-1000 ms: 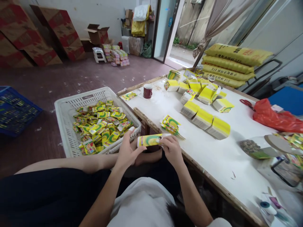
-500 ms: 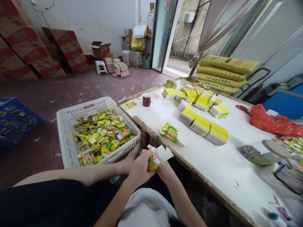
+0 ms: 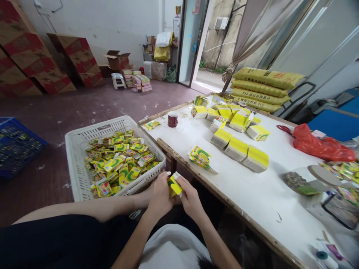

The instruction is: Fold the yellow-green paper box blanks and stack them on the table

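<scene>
hands, left (image 3: 160, 194) and right (image 3: 190, 196), pinch a yellow carton (image 3: 174, 185) beside the white crate (image 3: 81, 164).

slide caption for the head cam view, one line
Left hand and right hand grip a yellow carton beside a white basket of yellow-green packets, at the edge of a white table.

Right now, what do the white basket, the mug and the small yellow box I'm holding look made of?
Basket: moulded plastic, matt white, slotted lattice walls.
Mug: probably glazed ceramic, smooth dark red.
Box: thin printed card, slightly glossy, with folded flaps.
</scene>
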`<control>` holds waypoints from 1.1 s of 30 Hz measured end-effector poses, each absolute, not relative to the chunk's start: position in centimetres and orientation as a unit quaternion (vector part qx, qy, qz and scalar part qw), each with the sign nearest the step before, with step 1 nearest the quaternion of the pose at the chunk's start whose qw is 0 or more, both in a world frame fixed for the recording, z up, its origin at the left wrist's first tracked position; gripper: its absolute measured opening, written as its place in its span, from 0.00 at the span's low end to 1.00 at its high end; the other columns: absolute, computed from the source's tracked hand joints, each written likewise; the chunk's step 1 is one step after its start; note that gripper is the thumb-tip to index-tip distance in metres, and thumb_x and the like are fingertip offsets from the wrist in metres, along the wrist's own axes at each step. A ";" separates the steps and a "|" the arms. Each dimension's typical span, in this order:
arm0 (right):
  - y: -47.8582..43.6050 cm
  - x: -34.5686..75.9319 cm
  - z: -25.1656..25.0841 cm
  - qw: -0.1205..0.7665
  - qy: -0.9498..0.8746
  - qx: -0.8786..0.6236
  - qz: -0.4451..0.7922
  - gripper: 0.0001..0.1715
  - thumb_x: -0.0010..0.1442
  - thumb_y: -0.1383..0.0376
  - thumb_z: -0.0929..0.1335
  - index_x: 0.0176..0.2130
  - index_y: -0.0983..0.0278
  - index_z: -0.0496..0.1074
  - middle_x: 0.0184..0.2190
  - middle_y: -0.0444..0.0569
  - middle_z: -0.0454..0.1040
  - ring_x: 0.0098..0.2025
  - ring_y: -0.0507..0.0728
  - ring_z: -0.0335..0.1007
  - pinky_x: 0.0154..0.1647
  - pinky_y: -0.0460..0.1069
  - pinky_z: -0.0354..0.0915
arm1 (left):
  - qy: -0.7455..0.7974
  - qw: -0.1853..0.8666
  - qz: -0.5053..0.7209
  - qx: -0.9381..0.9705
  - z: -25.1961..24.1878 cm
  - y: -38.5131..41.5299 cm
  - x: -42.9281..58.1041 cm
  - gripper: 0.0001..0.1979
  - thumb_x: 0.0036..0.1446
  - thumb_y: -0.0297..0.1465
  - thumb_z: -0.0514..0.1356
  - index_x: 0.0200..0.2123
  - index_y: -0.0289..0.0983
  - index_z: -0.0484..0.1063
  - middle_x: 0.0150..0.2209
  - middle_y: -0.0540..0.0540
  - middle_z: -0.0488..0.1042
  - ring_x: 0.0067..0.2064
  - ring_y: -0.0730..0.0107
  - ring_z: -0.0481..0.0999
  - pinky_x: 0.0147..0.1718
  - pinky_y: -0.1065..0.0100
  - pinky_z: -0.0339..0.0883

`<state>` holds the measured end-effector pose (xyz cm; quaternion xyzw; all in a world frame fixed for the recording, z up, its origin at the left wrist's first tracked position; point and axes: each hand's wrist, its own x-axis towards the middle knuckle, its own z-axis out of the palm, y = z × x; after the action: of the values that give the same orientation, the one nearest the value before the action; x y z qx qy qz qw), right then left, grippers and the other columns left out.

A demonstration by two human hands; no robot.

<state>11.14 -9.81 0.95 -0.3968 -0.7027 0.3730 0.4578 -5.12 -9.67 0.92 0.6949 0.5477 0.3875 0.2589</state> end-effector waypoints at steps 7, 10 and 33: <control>-8.4 13.5 1.1 0.417 -0.754 -0.386 0.329 0.32 0.59 0.70 0.67 0.62 0.58 0.68 0.64 0.57 0.67 0.66 0.64 0.64 0.65 0.61 0.64 | 0.534 0.315 0.290 0.729 3.3 -9.7 -6.1 0.31 0.47 0.27 0.66 0.56 0.36 0.63 0.57 0.35 0.72 0.59 0.46 0.72 0.60 0.47 0.65; -8.2 14.6 1.5 0.361 -0.785 -0.382 0.328 0.24 0.61 0.69 0.67 0.57 0.59 0.72 0.64 0.59 0.66 0.65 0.64 0.65 0.64 0.60 0.65 | 0.518 0.322 0.281 0.741 3.9 -9.9 -6.1 0.30 0.46 0.28 0.67 0.55 0.36 0.65 0.55 0.36 0.73 0.57 0.48 0.74 0.58 0.49 0.66; -8.1 14.9 2.5 0.266 -0.813 -0.347 0.385 0.23 0.67 0.67 0.64 0.60 0.59 0.70 0.71 0.59 0.56 0.72 0.62 0.53 0.69 0.59 0.57 | 0.501 0.326 0.312 0.738 3.8 -9.3 -7.1 0.28 0.44 0.31 0.72 0.50 0.37 0.71 0.48 0.40 0.76 0.51 0.51 0.76 0.54 0.51 0.70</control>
<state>14.94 -8.11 2.47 -0.3465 -0.8131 0.3849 0.2659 -7.08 -9.28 3.83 0.7381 0.5014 0.3120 0.3263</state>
